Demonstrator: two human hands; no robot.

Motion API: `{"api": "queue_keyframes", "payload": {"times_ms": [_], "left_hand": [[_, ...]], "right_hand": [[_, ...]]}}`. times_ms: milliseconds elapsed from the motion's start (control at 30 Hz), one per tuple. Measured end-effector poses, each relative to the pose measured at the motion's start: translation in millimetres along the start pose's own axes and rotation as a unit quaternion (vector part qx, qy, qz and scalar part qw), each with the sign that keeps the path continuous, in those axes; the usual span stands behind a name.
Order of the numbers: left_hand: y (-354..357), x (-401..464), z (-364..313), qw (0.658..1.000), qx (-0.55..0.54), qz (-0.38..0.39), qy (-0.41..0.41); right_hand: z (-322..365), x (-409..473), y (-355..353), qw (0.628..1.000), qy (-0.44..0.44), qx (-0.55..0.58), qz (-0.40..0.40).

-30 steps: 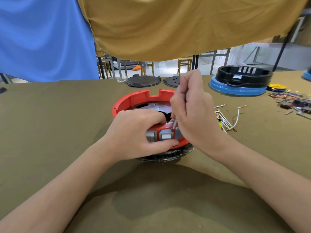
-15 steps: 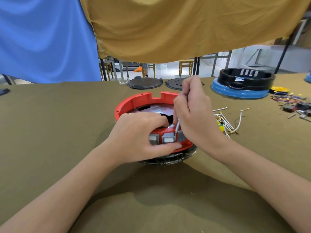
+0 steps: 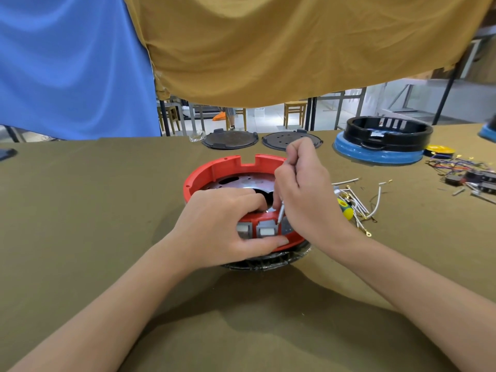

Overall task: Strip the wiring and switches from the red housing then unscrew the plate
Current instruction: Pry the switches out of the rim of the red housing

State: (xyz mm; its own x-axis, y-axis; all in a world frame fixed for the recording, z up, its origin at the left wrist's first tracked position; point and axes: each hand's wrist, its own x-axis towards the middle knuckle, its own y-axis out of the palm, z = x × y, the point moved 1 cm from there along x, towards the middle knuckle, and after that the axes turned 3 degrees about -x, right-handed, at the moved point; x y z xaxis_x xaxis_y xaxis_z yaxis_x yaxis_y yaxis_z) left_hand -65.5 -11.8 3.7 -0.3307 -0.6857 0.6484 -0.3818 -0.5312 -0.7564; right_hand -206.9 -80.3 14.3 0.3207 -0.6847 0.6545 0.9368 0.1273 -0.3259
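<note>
The left hand [image 3: 214, 226] grips the red housing's [image 3: 214, 170] near rim while the right hand [image 3: 303, 194] pinches a thin metal tool [image 3: 280, 214] beside the switches [image 3: 265, 230].

No legible text, label, brand, number or sign on anything in view.

housing [image 3: 214, 167] on table [image 3: 80, 210], loose wires [image 3: 357, 208] right, 2 discs [image 3: 230, 139] behind

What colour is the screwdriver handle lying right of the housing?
Yellow and green screwdriver handle, seen in the head view.
</note>
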Motion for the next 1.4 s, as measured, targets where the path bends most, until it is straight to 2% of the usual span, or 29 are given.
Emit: {"api": "queue_keyframes", "payload": {"times_ms": [167, 333, 400, 567, 700, 867, 1133, 1200, 1300, 1400], "left_hand": [[-0.3, -0.1, 1.0, 1.0, -0.002, 0.005, 0.005], [-2.9, 1.6, -2.4, 1.0, -0.006, 0.01, 0.008], [-2.9, 0.8, -2.4, 1.0, -0.017, 0.015, -0.001], [-1.7, 0.8, -1.2, 0.998, -0.048, 0.01, -0.025], [-3.3, 0.4, -2.3, 0.998, -0.059, -0.008, -0.034], [-6.7, 0.8, -0.3, 0.998, -0.035, 0.019, -0.058], [-6.1, 0.3, -1.2, 0.999, -0.014, 0.036, -0.037], [-5.6, 0.1, -1.5, 0.998, -0.013, 0.036, -0.04], [-4.9, 0.7, -0.6, 0.998, -0.008, 0.045, -0.045], [-4.1, 1.2, 1.2, 0.995, 0.004, 0.075, -0.064]], "right_hand": [[5.1, 8.7, -1.4, 0.998, 0.009, -0.035, 0.052], [7.8, 1.6, -3.7, 0.998, -0.004, 0.044, -0.038], [12.6, -1.0, -1.2, 0.997, -0.047, 0.041, -0.046], [21.7, -6.0, 5.7, 0.978, -0.196, -0.071, -0.017], [27.2, -5.9, 4.0, 0.954, -0.243, -0.169, 0.037], [38.1, 4.6, -0.8, 0.936, -0.209, -0.237, 0.155], [26.3, 33.2, 5.6, 0.934, -0.079, -0.154, 0.313], [22.0, 33.4, 6.6, 0.94, -0.063, -0.123, 0.312], [17.3, 25.7, 3.1, 0.966, -0.065, -0.071, 0.24], [22.2, 11.1, -3.3, 0.967, -0.176, -0.103, 0.154]]}}
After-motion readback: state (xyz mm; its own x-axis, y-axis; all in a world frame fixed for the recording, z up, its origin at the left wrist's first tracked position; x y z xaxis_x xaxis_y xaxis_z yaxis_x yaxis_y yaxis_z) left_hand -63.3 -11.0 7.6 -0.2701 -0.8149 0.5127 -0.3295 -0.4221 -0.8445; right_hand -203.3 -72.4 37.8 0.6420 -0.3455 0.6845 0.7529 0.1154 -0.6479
